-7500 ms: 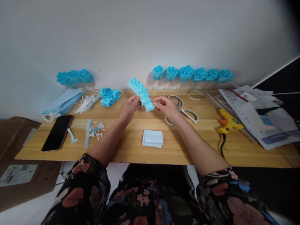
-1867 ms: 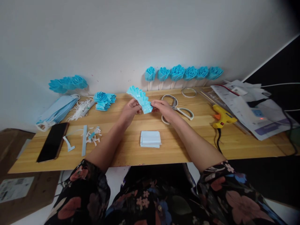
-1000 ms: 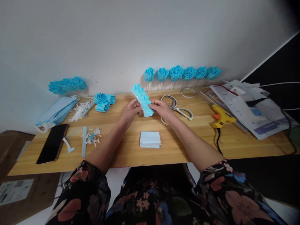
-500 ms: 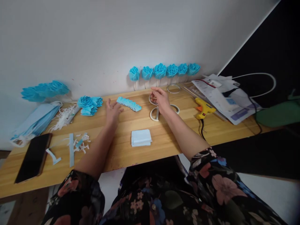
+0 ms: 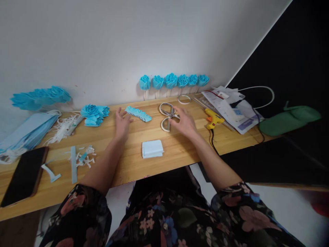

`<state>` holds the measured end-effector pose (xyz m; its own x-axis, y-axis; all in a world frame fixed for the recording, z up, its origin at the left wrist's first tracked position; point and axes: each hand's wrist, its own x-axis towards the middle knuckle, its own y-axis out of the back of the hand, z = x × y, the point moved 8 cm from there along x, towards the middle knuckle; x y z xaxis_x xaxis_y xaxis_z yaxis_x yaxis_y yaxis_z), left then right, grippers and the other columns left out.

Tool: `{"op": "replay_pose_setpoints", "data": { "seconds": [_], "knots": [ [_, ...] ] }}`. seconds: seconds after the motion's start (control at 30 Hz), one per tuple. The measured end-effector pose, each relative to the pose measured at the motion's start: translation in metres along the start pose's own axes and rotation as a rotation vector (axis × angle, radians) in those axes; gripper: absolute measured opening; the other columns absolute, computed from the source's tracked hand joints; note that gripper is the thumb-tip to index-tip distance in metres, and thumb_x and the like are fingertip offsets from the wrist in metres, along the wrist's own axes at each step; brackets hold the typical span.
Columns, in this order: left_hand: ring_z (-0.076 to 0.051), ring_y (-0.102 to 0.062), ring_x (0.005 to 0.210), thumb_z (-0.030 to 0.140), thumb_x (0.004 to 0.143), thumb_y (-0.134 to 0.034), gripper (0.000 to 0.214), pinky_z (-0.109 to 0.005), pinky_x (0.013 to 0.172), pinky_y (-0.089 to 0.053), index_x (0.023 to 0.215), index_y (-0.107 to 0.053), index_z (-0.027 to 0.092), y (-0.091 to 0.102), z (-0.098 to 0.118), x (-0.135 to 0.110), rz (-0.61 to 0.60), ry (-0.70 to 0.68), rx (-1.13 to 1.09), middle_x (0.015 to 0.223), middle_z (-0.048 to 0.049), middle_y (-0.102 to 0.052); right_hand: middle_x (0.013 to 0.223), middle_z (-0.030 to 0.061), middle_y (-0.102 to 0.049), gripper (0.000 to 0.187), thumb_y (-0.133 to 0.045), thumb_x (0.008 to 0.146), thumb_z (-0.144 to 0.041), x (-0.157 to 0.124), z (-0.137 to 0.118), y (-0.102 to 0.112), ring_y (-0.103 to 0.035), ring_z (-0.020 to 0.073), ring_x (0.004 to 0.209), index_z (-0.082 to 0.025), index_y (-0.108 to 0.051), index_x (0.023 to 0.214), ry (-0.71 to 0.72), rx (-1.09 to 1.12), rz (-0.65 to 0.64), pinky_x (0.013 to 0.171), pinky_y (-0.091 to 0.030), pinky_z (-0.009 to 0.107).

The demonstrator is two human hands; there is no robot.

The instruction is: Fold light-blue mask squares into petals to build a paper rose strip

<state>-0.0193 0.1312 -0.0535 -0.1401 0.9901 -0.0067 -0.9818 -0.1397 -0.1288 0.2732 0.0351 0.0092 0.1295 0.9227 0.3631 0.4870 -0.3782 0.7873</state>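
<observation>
My left hand rests on the wooden table, fingers apart, just left of a pleated light-blue strip. It holds nothing. My right hand is over the table with thumb and fingers spread, beside the white-handled scissors. The fingertips are close to the handles; whether they touch is unclear, and the hand hides part of the scissors. Nearer me, between my forearms, lies a folded pale-blue stack, which looks like mask fabric.
Several blue fabric roses stand along the wall. More blue flowers lie left, near face masks, white loops, scraps and a phone. At right are a yellow glue gun, papers and a green pouch.
My right hand has come away from the scissors' upper loop, moved nearer me, and spread its fingers. My left hand has stayed beside the pleated strip. The view has shifted slightly right.
</observation>
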Motion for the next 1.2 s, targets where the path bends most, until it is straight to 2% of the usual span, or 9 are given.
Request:
{"op": "replay_pose_setpoints", "data": {
  "seconds": [0.13,0.27,0.37,0.47,0.6,0.77,0.87,1.0,1.2],
  "knots": [
    [-0.013,-0.062,0.096,0.010,0.078,-0.061,0.070,-0.021,0.076,-0.054,0.143,-0.039,0.024,0.002,0.003,-0.004,0.065,0.005,0.009,0.133,-0.0117,-0.053,0.151,0.0190,-0.049,0.076,-0.066,0.082,-0.045,-0.021,-0.005,-0.022,-0.043,0.0411,0.136,-0.016,-0.046,0.149,-0.036,-0.190,-0.102,0.113,-0.034,0.057],
    [-0.013,-0.061,0.098,0.010,0.077,-0.061,0.071,-0.020,0.074,-0.054,0.143,-0.040,0.024,0.001,0.006,-0.006,0.071,0.015,-0.006,0.131,-0.0114,-0.053,0.149,0.0193,-0.050,0.066,-0.062,0.081,-0.027,-0.022,-0.004,-0.025,-0.046,0.0382,0.134,-0.016,-0.051,0.145,-0.048,-0.190,-0.073,0.112,-0.037,0.052],
    [-0.013,-0.061,0.096,0.009,0.075,-0.060,0.073,-0.020,0.073,-0.054,0.144,-0.040,0.022,0.001,0.006,-0.005,0.079,0.015,-0.010,0.131,-0.0122,-0.052,0.145,0.0167,-0.052,0.063,-0.056,0.076,-0.010,-0.028,-0.002,-0.021,-0.047,0.0309,0.134,-0.016,-0.057,0.139,-0.007,-0.122,-0.031,0.114,-0.037,0.044],
    [-0.013,-0.061,0.095,0.009,0.073,-0.059,0.075,-0.020,0.072,-0.054,0.144,-0.040,0.021,0.001,0.005,-0.004,0.085,0.012,-0.012,0.131,-0.0123,-0.052,0.144,0.0151,-0.052,0.065,-0.053,0.073,-0.005,-0.038,0.007,-0.009,-0.046,0.0272,0.135,-0.016,-0.058,0.136,0.001,-0.075,0.036,0.116,-0.036,0.042],
    [-0.013,-0.061,0.096,0.011,0.073,-0.060,0.073,-0.019,0.071,-0.054,0.142,-0.041,0.023,0.000,0.004,-0.002,0.075,-0.001,0.001,0.129,-0.0113,-0.053,0.144,0.0164,-0.052,0.063,-0.052,0.073,-0.005,-0.043,0.037,0.018,-0.046,0.0284,0.135,-0.014,-0.057,0.136,-0.167,-0.141,0.171,0.115,-0.037,0.044],
    [-0.013,-0.062,0.094,0.010,0.072,-0.061,0.073,-0.019,0.070,-0.054,0.141,-0.043,0.024,0.001,0.002,0.000,0.073,-0.006,-0.015,0.124,-0.0098,-0.055,0.142,0.0156,-0.057,0.054,-0.052,0.081,-0.009,-0.031,0.046,0.018,-0.050,0.0314,0.130,-0.016,-0.060,0.134,-0.187,-0.251,-0.021,0.110,-0.040,0.047],
    [-0.013,-0.061,0.097,0.010,0.075,-0.060,0.070,-0.019,0.071,-0.054,0.141,-0.043,0.025,0.000,0.003,-0.001,0.071,-0.009,-0.013,0.125,-0.0094,-0.055,0.147,0.0142,-0.055,0.051,-0.049,0.087,-0.012,-0.020,0.030,0.012,-0.050,0.0356,0.129,-0.020,-0.061,0.135,-0.118,-0.326,-0.062,0.106,-0.041,0.054],
    [-0.013,-0.061,0.100,0.009,0.078,-0.058,0.064,-0.019,0.070,-0.054,0.138,-0.045,0.026,-0.002,0.007,-0.005,0.061,-0.040,0.016,0.128,-0.0082,-0.055,0.147,0.0135,-0.056,0.046,-0.051,0.091,-0.018,0.003,0.001,-0.014,-0.047,0.0361,0.132,-0.020,-0.061,0.135,0.043,-0.342,-0.183,0.107,-0.038,0.053],
    [-0.016,-0.063,0.100,0.015,0.081,-0.059,0.055,-0.021,0.069,-0.053,0.135,-0.052,0.023,-0.012,0.028,-0.016,-0.041,-0.204,0.127,0.127,-0.0094,-0.061,0.124,0.0208,-0.068,0.025,-0.056,0.094,-0.028,0.029,-0.008,-0.038,-0.056,0.0334,0.116,-0.015,-0.074,0.106,0.002,-0.318,-0.242,0.100,-0.038,0.047]
  ]
}}
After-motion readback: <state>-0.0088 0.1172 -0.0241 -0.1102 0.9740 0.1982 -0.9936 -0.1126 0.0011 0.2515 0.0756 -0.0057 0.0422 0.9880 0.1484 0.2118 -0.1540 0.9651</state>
